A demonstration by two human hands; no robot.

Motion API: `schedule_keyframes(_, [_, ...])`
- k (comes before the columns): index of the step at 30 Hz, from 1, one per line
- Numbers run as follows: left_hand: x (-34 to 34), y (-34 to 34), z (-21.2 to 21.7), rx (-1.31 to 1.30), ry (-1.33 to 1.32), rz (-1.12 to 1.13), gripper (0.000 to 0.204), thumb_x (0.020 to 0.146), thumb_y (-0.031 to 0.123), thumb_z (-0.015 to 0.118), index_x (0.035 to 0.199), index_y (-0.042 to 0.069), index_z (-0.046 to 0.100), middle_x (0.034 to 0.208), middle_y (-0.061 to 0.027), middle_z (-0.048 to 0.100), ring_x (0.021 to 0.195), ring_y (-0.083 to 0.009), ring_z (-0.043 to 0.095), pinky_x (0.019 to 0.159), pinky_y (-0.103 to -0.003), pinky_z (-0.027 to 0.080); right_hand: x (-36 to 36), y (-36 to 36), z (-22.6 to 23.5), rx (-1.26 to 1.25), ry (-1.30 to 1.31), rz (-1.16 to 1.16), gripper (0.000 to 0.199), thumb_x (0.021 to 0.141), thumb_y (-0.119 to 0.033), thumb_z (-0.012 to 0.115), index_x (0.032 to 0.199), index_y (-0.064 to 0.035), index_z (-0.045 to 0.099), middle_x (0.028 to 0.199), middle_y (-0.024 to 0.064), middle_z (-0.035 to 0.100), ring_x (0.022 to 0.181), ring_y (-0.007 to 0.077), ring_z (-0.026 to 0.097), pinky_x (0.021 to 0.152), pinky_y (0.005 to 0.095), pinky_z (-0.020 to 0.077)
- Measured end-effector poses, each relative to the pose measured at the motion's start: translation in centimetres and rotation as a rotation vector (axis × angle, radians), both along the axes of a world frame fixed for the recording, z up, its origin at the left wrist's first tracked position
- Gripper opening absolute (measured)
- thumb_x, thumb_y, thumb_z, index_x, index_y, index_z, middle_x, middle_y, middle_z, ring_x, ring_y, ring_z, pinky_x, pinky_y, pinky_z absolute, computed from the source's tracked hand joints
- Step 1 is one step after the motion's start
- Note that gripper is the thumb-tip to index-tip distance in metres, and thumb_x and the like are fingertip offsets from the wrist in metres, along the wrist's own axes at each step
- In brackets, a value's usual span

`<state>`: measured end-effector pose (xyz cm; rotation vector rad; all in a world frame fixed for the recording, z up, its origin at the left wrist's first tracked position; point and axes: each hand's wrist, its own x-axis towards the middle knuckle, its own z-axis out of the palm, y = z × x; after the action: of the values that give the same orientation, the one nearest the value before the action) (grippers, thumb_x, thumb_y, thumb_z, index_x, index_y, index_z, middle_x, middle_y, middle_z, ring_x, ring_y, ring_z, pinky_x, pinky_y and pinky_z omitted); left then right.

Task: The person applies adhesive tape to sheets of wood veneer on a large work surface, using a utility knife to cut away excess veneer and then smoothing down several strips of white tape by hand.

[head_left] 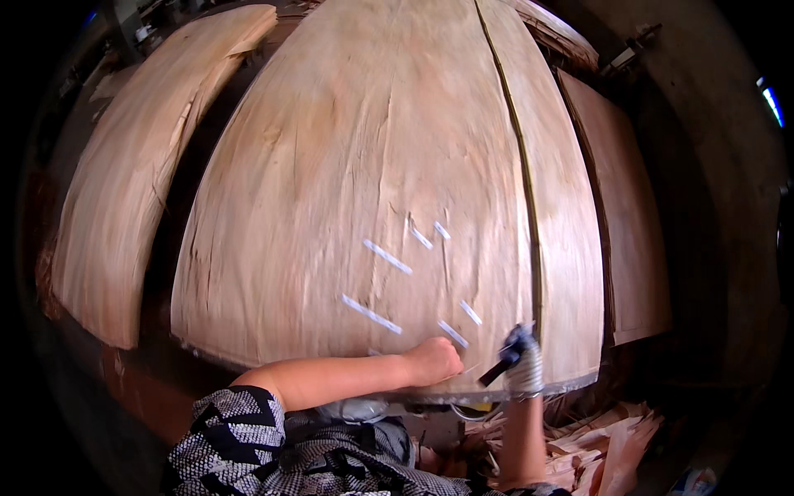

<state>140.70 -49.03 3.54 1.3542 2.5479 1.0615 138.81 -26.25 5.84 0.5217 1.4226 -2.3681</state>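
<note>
Left hand (435, 361) at near edge of sheet (273, 248), forearm reaching sideways; fingers curled into fist, anything inside hidden, cannot tell. Right hand (524, 369), gloved, near sheet's near right corner, forearm pointing away from body; fingers closed round dark tool (497, 370), blurred, kind unclear. White strips (387, 257) on sheet, beyond left hand. Right upper arm cut off.

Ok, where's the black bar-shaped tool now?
In the head view, the black tool is right of centre, in the gloved right hand, by the near edge of the pale wood sheet.
</note>
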Motion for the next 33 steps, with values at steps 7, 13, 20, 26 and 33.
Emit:
schedule_keyframes(7, [-14.6,-17.9,-2.1,0.183,-0.023,0.612,0.02,0.077,0.007,0.054,0.095,0.006,0.062,0.103,-0.0107,0.059,0.098,-0.0281,0.054,0.084,-0.035,0.045,-19.2,-10.3,3.7,0.626,0.147,0.17,0.015,0.084,-0.012,0.053,0.098,-0.0058,0.05,0.076,0.0091,0.062,0.052,0.0117,0.055,0.04,0.0207,0.0371])
schedule_keyframes(13, [-26.1,-24.8,-3.6,0.13,0.031,0.899,0.039,0.075,0.005,0.056,0.113,0.005,0.052,0.119,-0.0125,0.049,0.109,-0.0297,0.047,0.091,-0.038,0.039,-32.5,-25.8,1.0,0.962,0.144,0.589,0.014,0.084,-0.017,0.054,0.083,-0.0032,0.054,0.068,0.0052,0.062,0.048,0.0118,0.056,0.037,0.0243,0.0367])
schedule_keyframes(20, [-35.3,-25.6,-4.6,-0.046,0.213,1.034,0.05,0.079,0.012,0.054,0.126,0.004,0.04,0.135,-0.0093,0.036,0.125,-0.0255,0.032,0.105,-0.038,0.019,-42.0,-35.4,-3.1,1.233,0.172,0.595,0.031,0.075,-0.028,0.064,0.083,0.0019,0.062,0.072,0.0157,0.064,0.061,0.0223,0.063,0.057,0.0315,0.0493])
schedule_keyframes(26, [-37.7,-24.5,-5.9,-0.242,0.138,0.826,0.04,0.086,0.021,0.046,0.12,0.001,0.047,0.129,-0.0102,0.043,0.124,-0.0211,0.035,0.107,-0.037,0.016,-43.0,-31.2,-7.0,1.383,0.095,0.71,0.048,0.067,-0.042,0.067,0.085,0.002,0.064,0.081,0.0228,0.062,0.077,0.0312,0.062,0.071,0.0365,0.048])
schedule_keyframes(33, [-37.0,-22.8,-6.9,-0.093,0.168,0.712,0.042,0.082,0.02,0.05,0.116,-0.003,0.047,0.126,-0.0169,0.044,0.123,-0.0263,0.035,0.106,-0.038,0.02,-40.9,-31.2,-4.4,1.3,0.286,0.827,0.021,0.079,-0.021,0.06,0.083,-0.0009,0.06,0.065,0.0136,0.061,0.053,0.019,0.06,0.048,0.0333,0.0486])
